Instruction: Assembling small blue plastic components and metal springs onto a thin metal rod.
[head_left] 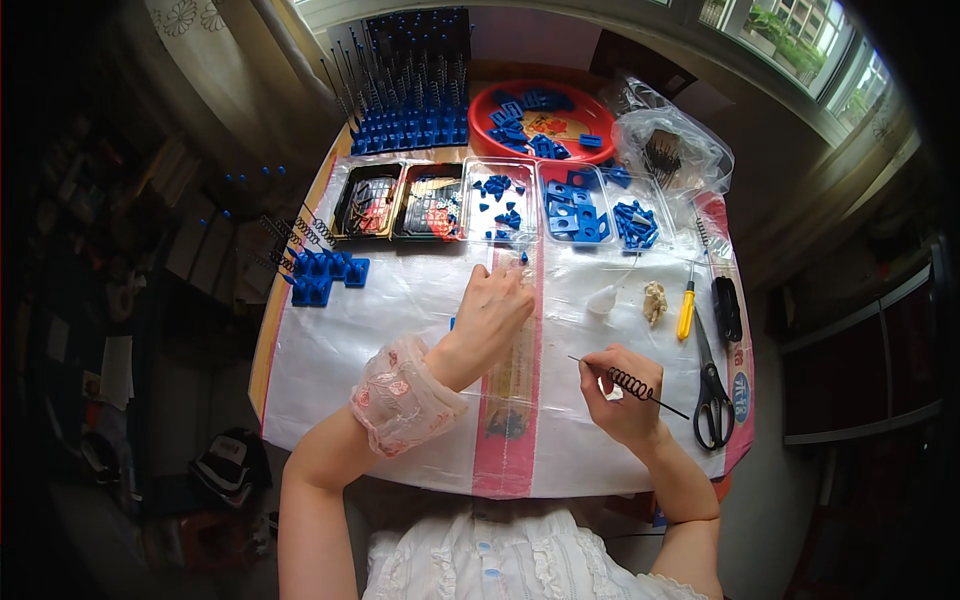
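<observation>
My left hand is at the middle of the table, back upward, its fingers bunched and pointing away from me. Its fingertips are mostly hidden, so what they hold does not show. Just beyond them is a small blue cone-shaped piece, below the clear tray of small blue pieces. A bit of blue peeks out beside the left wrist. On the right, my right hand is closed around a black coil spring with straight wire ends, tilted across the fingers.
Black trays and clear trays of blue parts line the back, before a red basin. Blue bases with springs stand back left, more blue bases at left. Scissors, a yellow-handled screwdriver and a white dropper-shaped bottle lie right.
</observation>
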